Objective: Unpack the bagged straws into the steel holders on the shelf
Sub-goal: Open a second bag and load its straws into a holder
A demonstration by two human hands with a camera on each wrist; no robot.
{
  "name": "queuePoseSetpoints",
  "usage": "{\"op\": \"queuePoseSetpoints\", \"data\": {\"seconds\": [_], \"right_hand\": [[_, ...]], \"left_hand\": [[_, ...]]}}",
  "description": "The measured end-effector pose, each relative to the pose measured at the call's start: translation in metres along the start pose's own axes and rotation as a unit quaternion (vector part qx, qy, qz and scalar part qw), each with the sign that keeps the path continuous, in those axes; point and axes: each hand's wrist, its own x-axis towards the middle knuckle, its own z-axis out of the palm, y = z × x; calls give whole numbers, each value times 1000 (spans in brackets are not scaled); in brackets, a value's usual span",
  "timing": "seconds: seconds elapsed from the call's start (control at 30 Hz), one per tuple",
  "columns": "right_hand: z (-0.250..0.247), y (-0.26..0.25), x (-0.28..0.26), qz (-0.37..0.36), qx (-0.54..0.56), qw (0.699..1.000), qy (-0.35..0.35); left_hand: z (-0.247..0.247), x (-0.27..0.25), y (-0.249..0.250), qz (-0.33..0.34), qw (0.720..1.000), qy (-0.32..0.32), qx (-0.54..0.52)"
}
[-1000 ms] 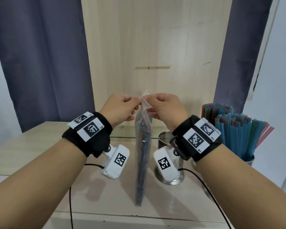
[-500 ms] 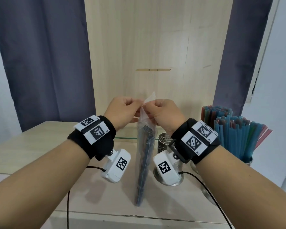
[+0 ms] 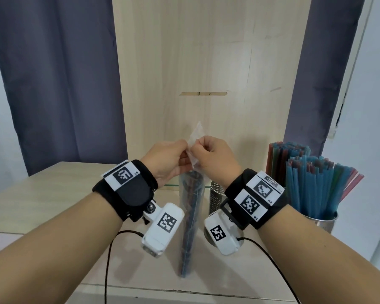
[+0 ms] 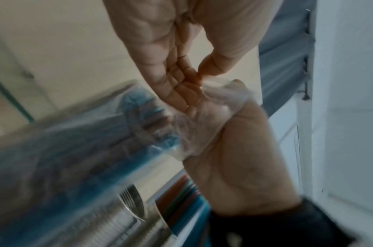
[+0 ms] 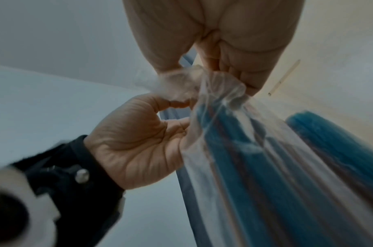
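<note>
- a pale wooden shelf (image 3: 42,194) with a tall wood back panel (image 3: 206,62), dark curtains (image 3: 53,84) hanging to either side of it.
- the bag of straws (image 3: 190,218) hangs upright over the front of the shelf, its bottom end low near the shelf edge, between the two wrists.
- the left hand (image 3: 165,159) pinches the crumpled top of the plastic between thumb and curled fingers; the right hand (image 3: 215,159) does the same from the other side, knuckles nearly touching.
- compared with a second ago the hands have closed in on each other and the loose tip of plastic now sticks up higher above them, bunched tighter; the bag itself has hardly shifted.
- i'd read that as working at the seal, getting a better purchase before pulling it apart. the mouth does not look open yet.
- behind the right wrist stands a perforated steel holder (image 3: 216,197), seemingly empty, though its inside is mostly hidden.
- further right, another steel holder (image 3: 325,220) is already crammed with blue and reddish straws (image 3: 314,183), more standing behind.
- so unpacking of this bag has not begun; once it tears, straws could spill if the grip slips.
</note>
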Motion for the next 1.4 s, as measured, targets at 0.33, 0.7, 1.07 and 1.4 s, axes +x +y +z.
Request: {"op": "queuePoseSetpoints", "data": {"seconds": [0.33, 0.7, 1.07, 1.4], "right_hand": [[-3, -8, 7, 63, 95, 993, -31], [-5, -10, 6, 132, 243, 958, -79], [-9, 10, 1, 11, -73, 997, -37], [-19, 5, -4, 71, -153, 965, -200]], "left_hand": [[-2, 5, -4, 44, 994, 37, 97], [-7, 13, 2, 41, 987, 61, 143], [-12, 7, -11, 221, 899, 146, 349], [-10, 0, -1, -21, 799, 42, 599]]}}
